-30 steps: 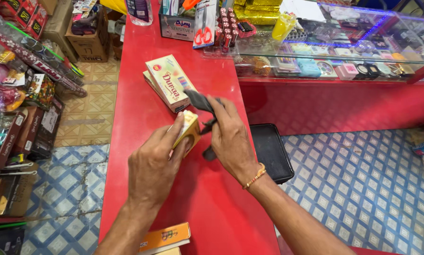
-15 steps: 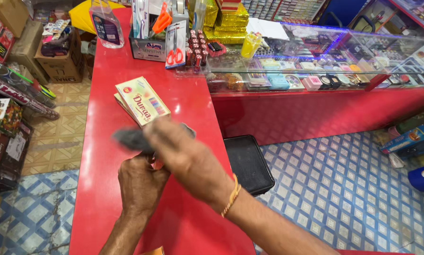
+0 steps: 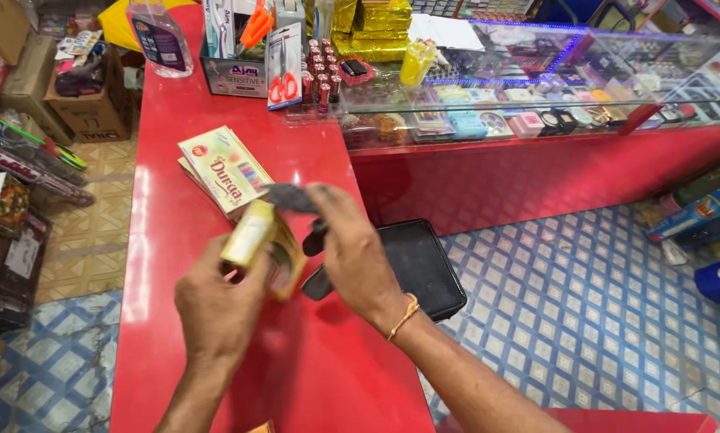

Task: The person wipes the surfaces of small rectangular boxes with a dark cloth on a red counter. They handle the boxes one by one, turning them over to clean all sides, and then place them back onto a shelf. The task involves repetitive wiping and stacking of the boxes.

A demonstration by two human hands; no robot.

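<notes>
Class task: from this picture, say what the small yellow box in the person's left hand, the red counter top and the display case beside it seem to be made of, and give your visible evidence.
Small yellow box: probably printed card, with flat faces and folded edges.
Red counter top: likely glossy laminate or painted board; it shows soft reflections.
Display case: apparently clear glass, since goods show through it.

Motion blur smears the dark object (image 3: pixel 289 197) at the right hand's (image 3: pixel 353 256) fingertips; the left hand (image 3: pixel 219 301) covers the yellow packet's (image 3: pixel 257 240) lower end.

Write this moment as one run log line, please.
left hand: holds small yellow box | right hand: holds dark tool at box | surface: red counter | nearby: flat packet stack
</notes>
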